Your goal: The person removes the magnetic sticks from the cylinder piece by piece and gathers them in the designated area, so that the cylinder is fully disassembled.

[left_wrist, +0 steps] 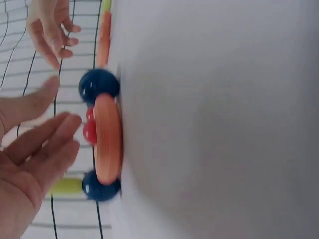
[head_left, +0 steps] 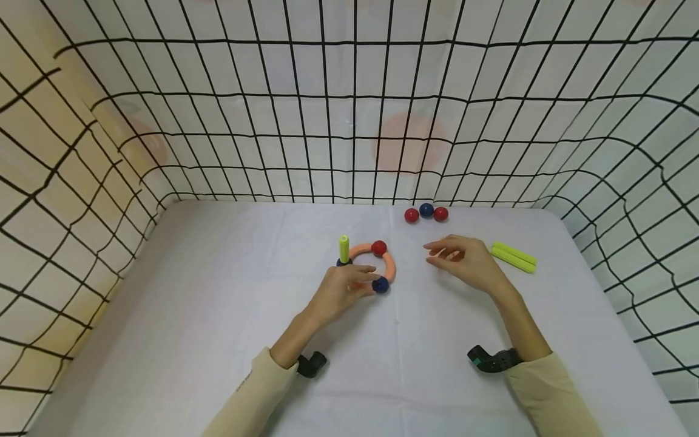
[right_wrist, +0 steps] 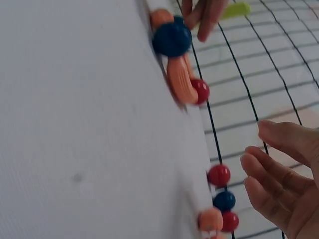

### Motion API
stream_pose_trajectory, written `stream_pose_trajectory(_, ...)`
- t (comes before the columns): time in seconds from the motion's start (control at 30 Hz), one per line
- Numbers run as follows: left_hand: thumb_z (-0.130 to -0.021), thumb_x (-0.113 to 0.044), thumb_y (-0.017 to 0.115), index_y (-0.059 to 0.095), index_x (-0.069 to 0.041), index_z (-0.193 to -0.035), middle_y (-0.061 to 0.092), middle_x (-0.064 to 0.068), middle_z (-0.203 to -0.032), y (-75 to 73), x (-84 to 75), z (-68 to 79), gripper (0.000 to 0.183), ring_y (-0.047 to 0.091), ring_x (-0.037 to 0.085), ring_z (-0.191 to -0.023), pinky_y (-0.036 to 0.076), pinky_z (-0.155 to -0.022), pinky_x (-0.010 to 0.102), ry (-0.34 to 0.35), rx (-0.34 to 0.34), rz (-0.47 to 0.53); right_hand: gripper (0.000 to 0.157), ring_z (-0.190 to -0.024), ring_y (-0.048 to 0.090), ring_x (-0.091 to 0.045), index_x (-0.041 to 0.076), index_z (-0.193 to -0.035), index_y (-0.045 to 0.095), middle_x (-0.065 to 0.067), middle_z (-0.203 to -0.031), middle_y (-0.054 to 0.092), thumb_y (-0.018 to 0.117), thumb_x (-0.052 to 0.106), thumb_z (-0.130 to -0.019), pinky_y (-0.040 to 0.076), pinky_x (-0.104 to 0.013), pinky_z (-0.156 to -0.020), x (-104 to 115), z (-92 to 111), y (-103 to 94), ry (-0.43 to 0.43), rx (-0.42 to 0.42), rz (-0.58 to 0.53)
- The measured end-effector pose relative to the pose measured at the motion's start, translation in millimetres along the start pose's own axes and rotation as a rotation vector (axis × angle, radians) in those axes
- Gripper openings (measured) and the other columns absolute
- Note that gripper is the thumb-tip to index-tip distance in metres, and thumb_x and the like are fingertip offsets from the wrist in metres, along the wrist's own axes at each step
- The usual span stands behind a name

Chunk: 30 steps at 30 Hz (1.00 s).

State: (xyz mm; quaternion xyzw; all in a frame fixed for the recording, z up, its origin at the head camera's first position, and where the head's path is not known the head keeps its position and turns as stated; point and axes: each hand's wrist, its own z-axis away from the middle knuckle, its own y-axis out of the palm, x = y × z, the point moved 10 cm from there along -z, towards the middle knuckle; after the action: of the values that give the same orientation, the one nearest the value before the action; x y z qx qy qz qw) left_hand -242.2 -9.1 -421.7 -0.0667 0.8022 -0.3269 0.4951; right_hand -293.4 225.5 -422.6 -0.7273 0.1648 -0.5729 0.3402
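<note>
My left hand hovers over the near side of a ring made of orange curved pieces joined by balls. A red ball sits at the ring's far side, a blue ball by my left fingertips. From another blue ball at the left, a yellow-green stick stands upright. In the left wrist view, thumb and fingers are spread beside the near orange piece, gripping nothing. My right hand is held above the table right of the ring, fingers loosely bent and holding nothing.
Two red balls and a blue ball lie by the back edge. Two yellow-green sticks lie side by side at the right. Loose orange pieces show in the wrist views. Black wire mesh surrounds the white table.
</note>
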Motion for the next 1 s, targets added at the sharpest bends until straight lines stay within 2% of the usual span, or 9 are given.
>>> stream_pose_trajectory(0.07, -0.085, -0.004, 0.083, 0.078, 0.001, -0.114, 0.076, 0.018, -0.121, -7.8, 5.2, 6.2, 0.030, 0.075, 0.030, -0.110, 0.062, -0.094, 0.042, -0.016, 0.012, 0.055, 0.034, -0.088, 0.067, -0.017, 0.010, -0.126, 0.075, -0.005, -0.102, 0.074, 0.078, 0.021, -0.094, 0.055, -0.019, -0.073, 10.2, -0.9, 12.3, -0.015, 0.056, -0.032)
stream_pose_trajectory(0.2, -0.086, -0.007, 0.083, 0.080, 0.000, -0.111, 0.080, 0.014, -0.109, -30.2, 25.8, 14.8, 0.026, 0.076, 0.028, -0.103, 0.064, -0.090, 0.039, -0.123, -0.012, 0.120, 0.043, -0.083, 0.072, -0.028, 0.010, -0.136, 0.069, -0.008, -0.094, 0.077, 0.077, 0.019, -0.095, 0.058, -0.026, -0.070, 27.9, 0.3, 37.1, -0.024, 0.201, -0.119)
stream_pose_trajectory(0.3, -0.085, -0.008, 0.084, 0.081, -0.001, -0.105, 0.081, 0.012, -0.103, -48.1, 45.6, 17.1, 0.022, 0.075, 0.025, -0.094, 0.065, -0.081, 0.035, -0.225, -0.068, 0.101, 0.047, -0.081, 0.074, -0.031, 0.008, -0.140, 0.065, -0.013, -0.093, 0.078, 0.076, 0.018, -0.096, 0.060, -0.029, -0.069, 36.6, 2.8, 57.0, -0.018, 0.306, -0.183)
stream_pose_trajectory(0.43, -0.084, -0.006, 0.085, 0.080, 0.000, -0.108, 0.080, 0.014, -0.104, -61.4, 65.1, 14.7, 0.026, 0.076, 0.026, -0.091, 0.065, -0.080, 0.035, -0.294, -0.118, 0.064, 0.044, -0.076, 0.074, -0.030, 0.005, -0.138, 0.066, -0.014, -0.092, 0.078, 0.074, 0.015, -0.096, 0.059, -0.026, -0.065, 40.6, 4.3, 79.9, -0.017, 0.379, -0.221)
stream_pose_trajectory(0.57, -0.084, -0.003, 0.084, 0.078, 0.002, -0.114, 0.078, 0.018, -0.112, -59.2, 75.9, 7.0, 0.031, 0.076, 0.031, -0.098, 0.065, -0.085, 0.038, -0.311, -0.108, 0.095, 0.039, -0.071, 0.073, -0.027, 0.006, -0.133, 0.070, -0.014, -0.089, 0.078, 0.076, 0.015, -0.095, 0.054, -0.021, -0.060, 37.9, 3.5, 96.9, -0.008, 0.393, -0.231)
stream_pose_trajectory(0.67, -0.084, -0.002, 0.084, 0.078, 0.003, -0.113, 0.077, 0.020, -0.114, -55.0, 81.7, 1.8, 0.030, 0.076, 0.032, -0.100, 0.065, -0.085, 0.036, -0.335, -0.094, 0.127, 0.038, -0.068, 0.073, -0.024, 0.006, -0.130, 0.072, -0.014, -0.088, 0.077, 0.077, 0.017, -0.094, 0.050, -0.019, -0.057, 37.4, 2.6, 103.2, 0.004, 0.379, -0.237)
stream_pose_trajectory(0.83, -0.083, 0.000, 0.084, 0.079, 0.005, -0.107, 0.078, 0.021, -0.109, -52.1, 88.2, -0.8, 0.025, 0.077, 0.032, -0.097, 0.065, -0.080, 0.031, -0.383, -0.113, 0.133, 0.036, -0.066, 0.072, -0.023, 0.006, -0.127, 0.074, -0.011, -0.089, 0.077, 0.078, 0.018, -0.093, 0.050, -0.020, -0.056, 38.1, 1.9, 104.0, 0.025, 0.339, -0.229)
stream_pose_trajectory(1.0, -0.083, 0.001, 0.084, 0.080, 0.002, -0.105, 0.079, 0.019, -0.109, -51.3, 91.2, 0.1, 0.022, 0.078, 0.032, -0.098, 0.065, -0.080, 0.033, -0.413, -0.137, 0.129, 0.035, -0.063, 0.072, -0.020, 0.007, -0.125, 0.075, -0.008, -0.089, 0.079, 0.080, 0.018, -0.092, 0.048, -0.019, -0.054, 37.4, 0.9, 102.7, 0.044, 0.289, -0.193)
